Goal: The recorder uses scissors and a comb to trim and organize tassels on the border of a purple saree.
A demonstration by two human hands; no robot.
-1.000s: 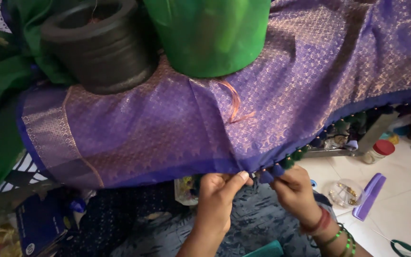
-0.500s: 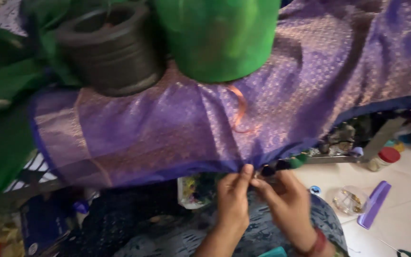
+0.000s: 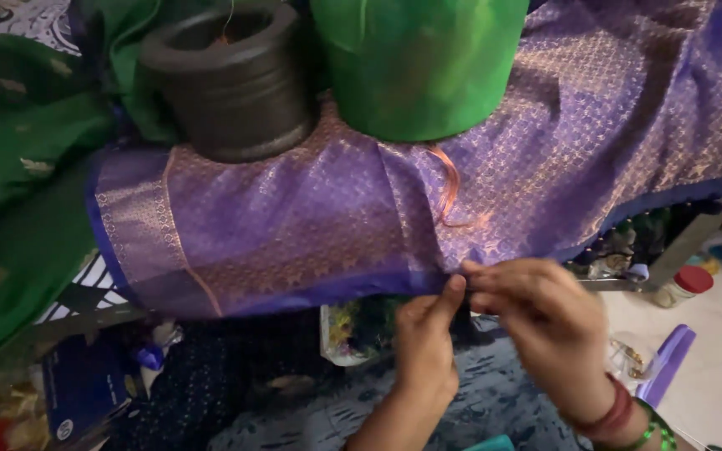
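Together, both hands' fingers [image 3: 461,288] pinch the purple cloth's [image 3: 294,234] lower edge.

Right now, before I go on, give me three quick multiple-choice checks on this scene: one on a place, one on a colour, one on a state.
1. Where does the dark stone mortar stand?
A. on the purple cloth
B. on the floor
C. in a hand

2. What colour is the big tub beside the mortar?
A. red
B. green
C. white

3. What are the left hand and right hand doing?
A. lying flat and open
B. lifting the tub
C. pinching the cloth's lower edge

Answers:
1 A, its base sits on the purple cloth.
2 B, its wall is bright green.
3 C, fingertips of both hands meet at the dark blue hem.
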